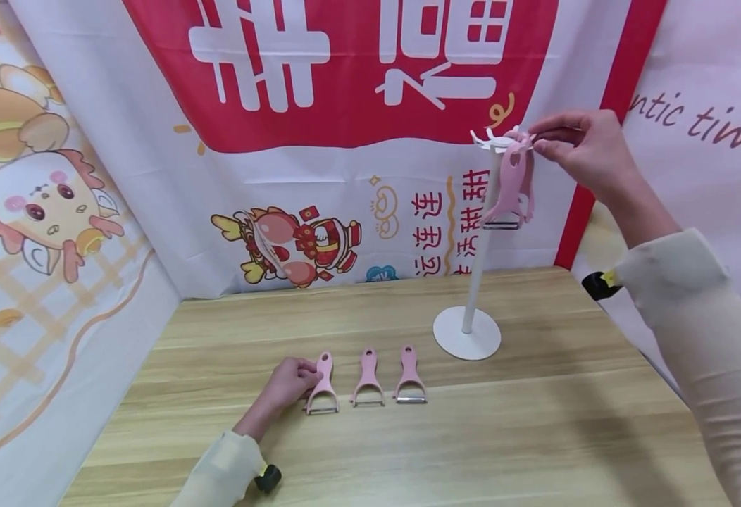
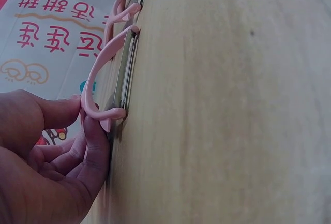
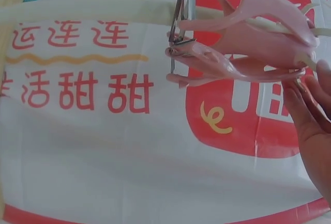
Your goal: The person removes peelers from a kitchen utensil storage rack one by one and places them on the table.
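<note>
Wood-grain table (image 1: pixel 535 436) boxed in by printed cloth: red banner (image 1: pixel 345 70) with white characters at the back, cartoon print (image 1: pixel 34 197) on the left, pale cloth with script on the right.

White stand (image 1: pixel 480 239) sits right of centre on the table, round base, thin pole, hooks on top. Pink peelers hang (image 1: pixel 511 184) from the hooks, blades down; the right wrist view shows at least two bunched together (image 3: pixel 243 43), exact count unclear.

Right hand (image 1: pixel 582 151) is up at the top of the stand, fingers pinched at the handle end of a hung peeler right by the hooks. In the right wrist view the fingertips (image 3: pixel 310 100) touch the handle ends; grip looks like a pinch, not a full wrap.

Three more pink peelers lie in a row near the front of the table, handles pointing away, blades toward the person: left peeler (image 1: pixel 322 386), middle peeler (image 1: pixel 368 380), right peeler (image 1: pixel 411 377). They are near each other, not touching, and well apart from the stand base.

Left hand (image 1: pixel 284 386) rests on the table, fingers curled, thumb and fingers grasping the left peeler at its left side. Left wrist view confirms it: fingers (image 2: pixel 90 146) pinch the pink frame (image 2: pixel 103 87) near the blade, peeler flat on the wood.

Cream sleeves on both arms, dark bands at the wrists.
</note>
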`<control>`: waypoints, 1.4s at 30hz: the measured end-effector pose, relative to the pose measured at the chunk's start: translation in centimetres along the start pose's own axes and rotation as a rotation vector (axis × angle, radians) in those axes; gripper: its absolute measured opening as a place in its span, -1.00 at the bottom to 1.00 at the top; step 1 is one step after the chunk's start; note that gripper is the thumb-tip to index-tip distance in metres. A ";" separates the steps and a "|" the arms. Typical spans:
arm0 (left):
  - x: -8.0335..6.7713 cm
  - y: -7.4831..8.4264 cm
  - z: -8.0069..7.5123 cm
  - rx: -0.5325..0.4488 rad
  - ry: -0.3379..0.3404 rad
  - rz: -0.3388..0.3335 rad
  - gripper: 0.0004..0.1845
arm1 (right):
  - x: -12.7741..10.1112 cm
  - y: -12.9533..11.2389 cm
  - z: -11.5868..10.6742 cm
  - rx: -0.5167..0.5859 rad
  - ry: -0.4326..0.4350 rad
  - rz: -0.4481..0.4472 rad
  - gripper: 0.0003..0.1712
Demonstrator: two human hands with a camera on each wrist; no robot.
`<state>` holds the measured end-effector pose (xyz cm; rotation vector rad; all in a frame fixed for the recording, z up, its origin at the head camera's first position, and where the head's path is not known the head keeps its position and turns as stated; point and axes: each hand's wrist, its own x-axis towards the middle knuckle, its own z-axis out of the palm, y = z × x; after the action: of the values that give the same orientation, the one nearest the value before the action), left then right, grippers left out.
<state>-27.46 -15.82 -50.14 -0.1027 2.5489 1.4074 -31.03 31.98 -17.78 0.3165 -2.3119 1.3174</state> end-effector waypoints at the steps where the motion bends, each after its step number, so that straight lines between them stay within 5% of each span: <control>1: 0.0 0.0 0.0 0.001 -0.001 0.002 -0.74 | -0.1 0.0 0.0 -0.009 0.007 0.007 -0.59; 21: 0.1 0.4 0.5 0.008 0.008 0.001 -0.74 | -1.2 -0.6 0.4 -0.058 0.104 0.064 -0.57; 36: 0.0 1.3 0.1 0.226 0.041 0.053 -0.69 | -1.0 -0.4 0.0 -0.133 0.062 0.040 -0.55; 39: 0.0 2.6 -1.0 0.256 0.088 0.098 -0.63 | -0.8 -0.4 0.0 -0.147 0.046 0.034 -0.55; 42: -0.1 5.6 -2.2 0.272 0.159 0.197 -0.58 | -0.7 -0.3 0.0 -0.150 0.032 0.022 -0.55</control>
<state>-28.71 -14.65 -44.37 0.0888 2.9247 1.1377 -30.33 31.79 -17.90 0.2202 -2.3767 1.1423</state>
